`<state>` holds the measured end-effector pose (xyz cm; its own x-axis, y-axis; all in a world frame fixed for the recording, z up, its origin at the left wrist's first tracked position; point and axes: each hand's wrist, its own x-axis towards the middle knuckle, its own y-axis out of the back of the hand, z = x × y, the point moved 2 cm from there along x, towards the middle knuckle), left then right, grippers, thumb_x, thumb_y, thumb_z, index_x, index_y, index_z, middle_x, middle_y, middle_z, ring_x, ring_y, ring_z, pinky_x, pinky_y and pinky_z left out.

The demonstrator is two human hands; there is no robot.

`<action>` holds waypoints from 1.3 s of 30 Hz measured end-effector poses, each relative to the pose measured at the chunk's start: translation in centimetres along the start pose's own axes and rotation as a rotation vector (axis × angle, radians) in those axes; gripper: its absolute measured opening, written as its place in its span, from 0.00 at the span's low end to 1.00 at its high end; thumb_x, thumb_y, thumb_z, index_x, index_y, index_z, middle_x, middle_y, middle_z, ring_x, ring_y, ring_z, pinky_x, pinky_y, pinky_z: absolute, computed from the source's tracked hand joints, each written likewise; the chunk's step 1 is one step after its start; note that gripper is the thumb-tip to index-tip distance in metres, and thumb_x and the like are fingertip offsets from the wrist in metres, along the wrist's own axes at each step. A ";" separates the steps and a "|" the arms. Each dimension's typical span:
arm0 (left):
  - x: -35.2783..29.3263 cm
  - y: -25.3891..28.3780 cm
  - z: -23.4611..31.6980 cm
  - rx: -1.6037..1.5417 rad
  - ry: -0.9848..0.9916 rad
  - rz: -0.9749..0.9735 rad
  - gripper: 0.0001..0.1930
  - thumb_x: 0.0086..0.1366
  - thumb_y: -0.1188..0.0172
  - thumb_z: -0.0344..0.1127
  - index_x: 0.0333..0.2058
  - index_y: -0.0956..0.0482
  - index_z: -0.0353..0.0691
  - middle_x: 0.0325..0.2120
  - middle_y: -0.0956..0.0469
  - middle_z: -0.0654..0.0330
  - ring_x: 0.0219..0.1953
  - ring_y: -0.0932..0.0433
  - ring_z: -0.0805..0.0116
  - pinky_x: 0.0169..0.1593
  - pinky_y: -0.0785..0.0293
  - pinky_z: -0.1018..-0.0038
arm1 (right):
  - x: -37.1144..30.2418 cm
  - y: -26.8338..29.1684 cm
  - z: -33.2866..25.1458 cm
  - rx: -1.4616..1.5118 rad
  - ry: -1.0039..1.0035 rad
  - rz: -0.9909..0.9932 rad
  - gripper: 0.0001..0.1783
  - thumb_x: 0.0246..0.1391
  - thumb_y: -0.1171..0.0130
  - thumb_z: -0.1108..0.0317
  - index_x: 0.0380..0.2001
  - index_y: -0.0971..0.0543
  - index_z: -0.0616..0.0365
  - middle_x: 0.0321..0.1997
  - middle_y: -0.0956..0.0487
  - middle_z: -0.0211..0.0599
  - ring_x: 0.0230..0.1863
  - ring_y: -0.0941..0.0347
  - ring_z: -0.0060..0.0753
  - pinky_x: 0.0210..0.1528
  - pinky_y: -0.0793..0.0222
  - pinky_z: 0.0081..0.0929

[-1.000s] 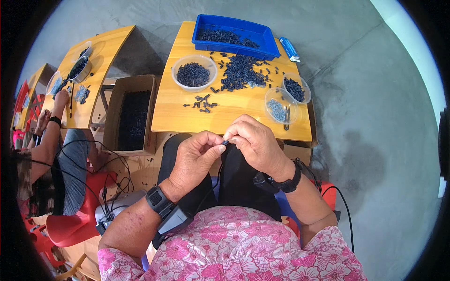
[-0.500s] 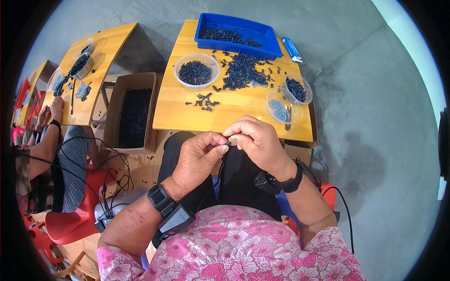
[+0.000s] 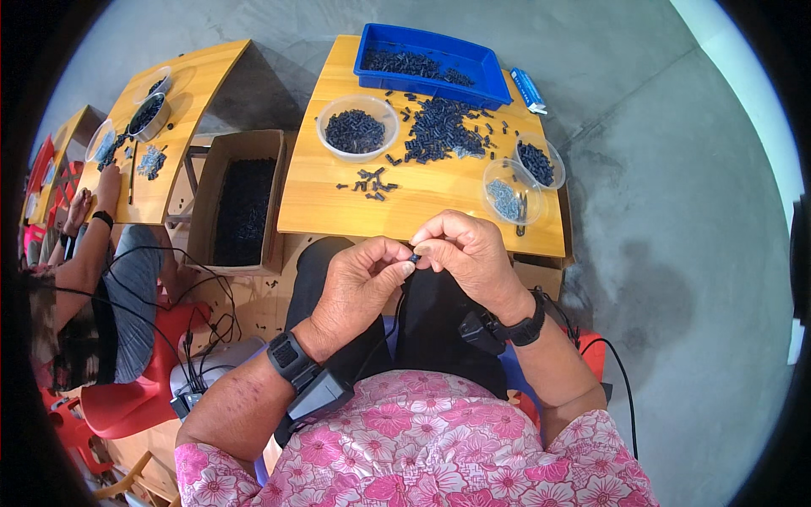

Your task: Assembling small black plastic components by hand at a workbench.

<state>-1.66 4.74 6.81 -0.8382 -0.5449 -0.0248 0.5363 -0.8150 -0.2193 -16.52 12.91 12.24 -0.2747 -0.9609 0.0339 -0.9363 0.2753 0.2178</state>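
My left hand (image 3: pixel 361 283) and my right hand (image 3: pixel 467 258) meet above my lap, in front of the table edge. Between their thumbs and forefingers they pinch a small black plastic part (image 3: pixel 414 258). Fingertips cover most of it, so its shape is hard to make out. Closest on the table lies a loose group of similar black parts (image 3: pixel 369 184). Past it stands a clear bowl (image 3: pixel 356 156) full of black pieces, beside a spread pile of short black tubular parts (image 3: pixel 442 131).
A blue tray (image 3: pixel 422 85) of black parts stands at the table's (image 3: pixel 317 207) far side, near a blue-and-white box (image 3: pixel 527 90). At right are bowls of small silvery pieces (image 3: pixel 504 201) and black parts (image 3: pixel 536 160). A cardboard box (image 3: pixel 200 228) and a co-worker's arm (image 3: pixel 84 262) are left.
Both hands keep their pinch, with only a slight shift of the fingers around the black part. At the left, the co-worker's hand has moved slightly farther over the other table.
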 end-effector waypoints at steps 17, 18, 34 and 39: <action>-0.1 -0.3 -0.3 -0.231 0.171 -0.002 0.04 0.67 0.46 0.26 0.38 0.25 0.34 0.34 0.23 0.65 0.39 0.23 0.79 0.42 0.23 0.80 | -0.3 -0.8 0.7 -0.053 0.079 0.097 0.03 0.54 0.43 0.75 0.29 0.23 0.64 0.25 0.23 0.31 0.25 0.28 0.18 0.28 0.31 0.17; -0.1 -0.3 -0.6 -0.227 0.143 0.002 0.04 0.66 0.45 0.28 0.38 0.24 0.36 0.33 0.22 0.64 0.35 0.24 0.80 0.38 0.25 0.80 | -0.3 -0.8 0.7 -0.053 0.079 0.095 0.03 0.54 0.43 0.75 0.29 0.23 0.64 0.25 0.23 0.31 0.25 0.28 0.18 0.28 0.31 0.17; 0.2 0.1 -0.1 -0.222 0.146 -0.001 0.04 0.66 0.44 0.29 0.38 0.24 0.37 0.34 0.21 0.63 0.33 0.23 0.78 0.38 0.23 0.79 | -0.1 -1.0 2.2 0.031 0.113 0.079 0.04 0.56 0.44 0.76 0.30 0.21 0.65 0.28 0.25 0.32 0.26 0.27 0.20 0.30 0.32 0.18; 0.0 0.4 0.3 -0.249 0.245 0.030 0.05 0.66 0.44 0.30 0.39 0.23 0.39 0.36 0.21 0.64 0.36 0.23 0.78 0.42 0.23 0.79 | 0.1 -0.7 2.1 0.075 0.138 0.027 0.07 0.57 0.47 0.79 0.35 0.19 0.66 0.31 0.24 0.34 0.29 0.26 0.21 0.33 0.31 0.17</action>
<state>-1.44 4.32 7.03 -0.8377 -0.4797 -0.2610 0.5454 -0.7102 -0.4451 -16.34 12.70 10.02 -0.2718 -0.9466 0.1735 -0.9442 0.2971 0.1421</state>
